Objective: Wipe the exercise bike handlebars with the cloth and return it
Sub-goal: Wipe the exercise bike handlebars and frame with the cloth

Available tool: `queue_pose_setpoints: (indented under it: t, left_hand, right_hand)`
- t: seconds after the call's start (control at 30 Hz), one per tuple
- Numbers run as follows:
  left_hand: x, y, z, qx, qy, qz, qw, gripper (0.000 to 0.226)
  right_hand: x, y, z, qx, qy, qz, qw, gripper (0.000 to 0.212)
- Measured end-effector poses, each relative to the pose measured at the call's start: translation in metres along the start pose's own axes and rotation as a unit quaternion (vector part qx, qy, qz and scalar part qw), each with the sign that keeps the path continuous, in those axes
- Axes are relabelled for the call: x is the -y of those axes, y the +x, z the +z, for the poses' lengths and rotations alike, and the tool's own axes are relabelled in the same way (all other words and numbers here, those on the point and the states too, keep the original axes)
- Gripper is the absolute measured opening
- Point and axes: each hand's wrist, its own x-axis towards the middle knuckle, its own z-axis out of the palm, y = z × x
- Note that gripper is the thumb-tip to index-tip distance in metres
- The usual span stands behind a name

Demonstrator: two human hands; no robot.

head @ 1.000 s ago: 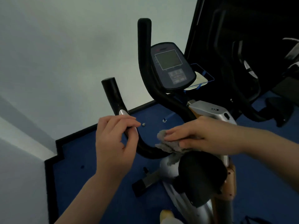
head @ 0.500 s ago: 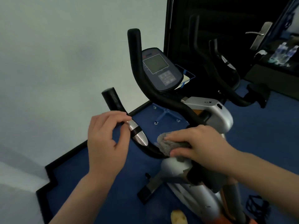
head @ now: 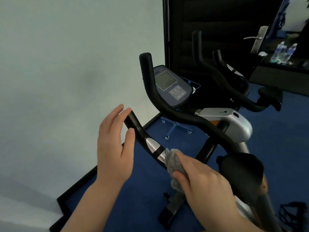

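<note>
The exercise bike's black left handlebar [head: 135, 126] slants up toward its tip, with a silver pulse sensor [head: 153, 145] lower down. My left hand [head: 113, 148] is around its upper end with straight fingers, thumb touching the bar. My right hand [head: 204, 183] grips a grey fluffy cloth [head: 174, 164] wrapped on the bar just below the sensor. The right handlebar [head: 150, 86] rises behind, beside the console [head: 172, 86].
The black bike seat [head: 242, 173] sits just right of my right hand. A white wall lies to the left, blue carpet below. A dark mirror or glass panel [head: 217, 39] stands behind the bike, with a door handle [head: 257, 37] and water bottles [head: 284, 51] far right.
My left hand loosened its curled grip and slid up toward the bar's tip, baring the silver sensor. My right hand moved the cloth left and up along the bar to the sensor.
</note>
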Motion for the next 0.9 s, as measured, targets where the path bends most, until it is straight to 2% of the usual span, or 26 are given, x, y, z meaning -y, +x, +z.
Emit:
queue_pose_setpoints:
  t: [0.07, 0.17, 0.3, 0.4, 0.53, 0.6, 0.77, 0.9]
  left_hand:
    - [0.003, -0.002, -0.001, 0.028, -0.025, -0.011, 0.999, 0.043]
    - [0.006, -0.006, 0.0, 0.045, -0.068, -0.026, 0.996, 0.045]
    - [0.011, -0.008, -0.001, 0.056, -0.103, -0.028, 0.993, 0.046]
    - [0.01, -0.008, 0.001, 0.056, -0.116, -0.038, 0.991, 0.047]
    - [0.01, -0.009, 0.009, 0.035, -0.131, -0.052, 0.989, 0.048]
    - [0.009, -0.009, 0.011, 0.015, -0.141, -0.06, 0.988, 0.048]
    - [0.002, -0.005, 0.009, -0.014, -0.16, -0.094, 0.983, 0.045]
    - [0.0, -0.001, 0.004, -0.034, -0.201, -0.129, 0.97, 0.039]
  right_hand:
    - [0.015, 0.017, 0.001, -0.014, -0.031, 0.012, 0.999, 0.048]
    - [0.02, 0.034, 0.013, -0.042, -0.009, 0.03, 0.999, 0.053]
    - [0.023, 0.019, 0.008, -0.007, 0.005, 0.044, 0.999, 0.05]
    - [0.025, 0.011, 0.012, -0.029, -0.021, 0.039, 0.999, 0.056]
    - [0.041, 0.042, 0.014, -0.033, 0.005, 0.04, 0.999, 0.046]
    - [0.049, 0.057, 0.02, -0.04, 0.028, 0.013, 0.999, 0.043]
    - [0.033, 0.06, 0.022, 0.005, 0.106, 0.002, 0.994, 0.052]
    - [0.022, 0.055, 0.02, 0.002, 0.096, 0.004, 0.995, 0.052]
